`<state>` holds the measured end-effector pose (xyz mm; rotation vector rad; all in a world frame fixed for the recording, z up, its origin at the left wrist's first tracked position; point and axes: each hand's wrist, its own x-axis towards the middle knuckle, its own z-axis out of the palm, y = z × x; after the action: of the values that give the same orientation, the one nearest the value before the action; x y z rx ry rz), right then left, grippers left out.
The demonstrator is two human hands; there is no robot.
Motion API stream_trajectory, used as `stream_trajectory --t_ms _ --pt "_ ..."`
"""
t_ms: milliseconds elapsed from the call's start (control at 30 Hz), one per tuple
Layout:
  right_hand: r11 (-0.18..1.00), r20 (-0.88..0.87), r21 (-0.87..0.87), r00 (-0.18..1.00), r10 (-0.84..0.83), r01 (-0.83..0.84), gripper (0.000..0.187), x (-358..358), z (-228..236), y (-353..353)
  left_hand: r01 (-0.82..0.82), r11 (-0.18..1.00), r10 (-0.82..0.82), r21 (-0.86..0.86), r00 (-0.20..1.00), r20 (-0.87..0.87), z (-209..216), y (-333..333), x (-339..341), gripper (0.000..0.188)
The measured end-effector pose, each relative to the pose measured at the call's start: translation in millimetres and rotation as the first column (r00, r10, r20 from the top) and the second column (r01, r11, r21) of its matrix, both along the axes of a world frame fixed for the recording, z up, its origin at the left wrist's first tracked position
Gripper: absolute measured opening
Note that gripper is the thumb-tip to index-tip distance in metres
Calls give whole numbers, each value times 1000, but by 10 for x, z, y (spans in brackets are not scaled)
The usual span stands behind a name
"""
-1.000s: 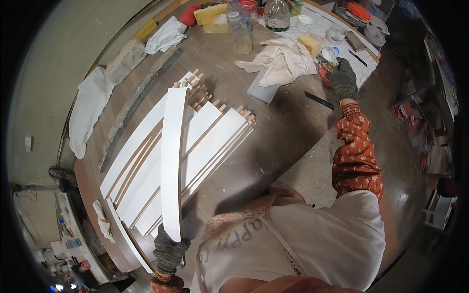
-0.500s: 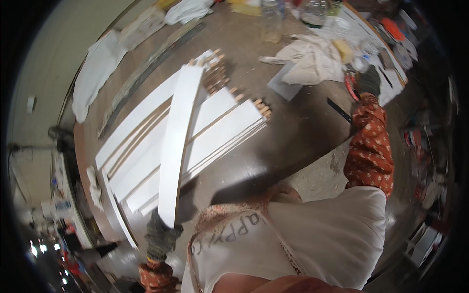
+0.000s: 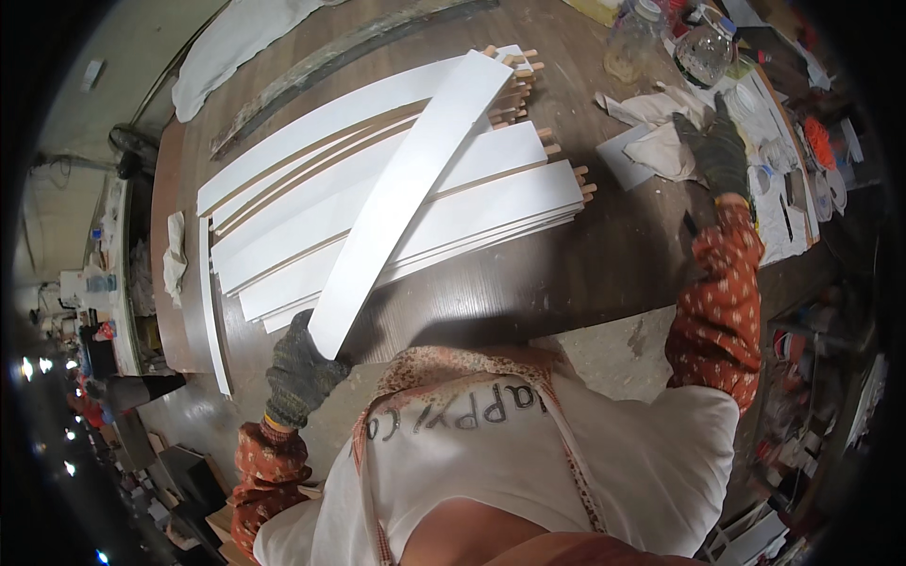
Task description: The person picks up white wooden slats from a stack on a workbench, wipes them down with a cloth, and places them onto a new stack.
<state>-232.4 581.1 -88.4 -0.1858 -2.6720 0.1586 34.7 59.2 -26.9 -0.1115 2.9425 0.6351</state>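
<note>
Two hands, head view: both in dark knit gloves, set well apart at the bench [image 3: 510, 283].
Left hand [image 3: 304, 373]: clamped on the near end of a white slat [image 3: 411, 203]; part of the grip is hidden.
White slat: runs ahead and rightward from the left hand, lying slantwise over the stack of slats [image 3: 302, 226].
Stack of slats: ahead of the left hand, under the held piece; wooden pegs [image 3: 589, 189] project from the ends farther from that hand.
Thin white strip [image 3: 215, 311]: left of the left hand, not touching it.
Right hand [image 3: 717, 156]: fingers spread apart, nothing seen in its grasp.
Pale cloth [image 3: 665, 156]: just left of the right hand, by the spread fingers; contact could not be determined.
Grey block [image 3: 621, 160]: farther left of the right hand, against the cloth.
Clear bottle [image 3: 630, 47] and glass jar [image 3: 704, 55]: ahead of the right hand.
Change noted: the right hand has shifted from beyond the cloth to its edge, fingers now splayed; the left hand has kept its hold.
Bearing on work: in this inspector's judgement, the slat remains controlled by one hand while the other is free at the cloth.
</note>
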Motion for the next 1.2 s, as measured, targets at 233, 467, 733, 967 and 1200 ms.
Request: stream_trajectory --t_ms 233,467,733,967,1200 --pt "972 150 121 965 -217 200 23 -233 -80 -257 -74 997 76 37 995 -58 67 -31 30 57" --pt "651 -325 -612 893 311 -449 35 576 1086 -1720 -162 974 170 158 985 -36 1 -186 184 49" --pt "-136 147 193 -108 983 -972 35 1186 808 -3602 -18 966 31 259 998 -46 -115 -351 192 57" --pt "464 -390 501 288 875 -731 38 -61 1037 -2762 -76 970 143 230 947 -289 -184 -444 366 57" --pt "886 -685 177 593 423 -428 31 -29 1415 -1682 -128 965 187 228 948 -260 -114 -482 383 52"
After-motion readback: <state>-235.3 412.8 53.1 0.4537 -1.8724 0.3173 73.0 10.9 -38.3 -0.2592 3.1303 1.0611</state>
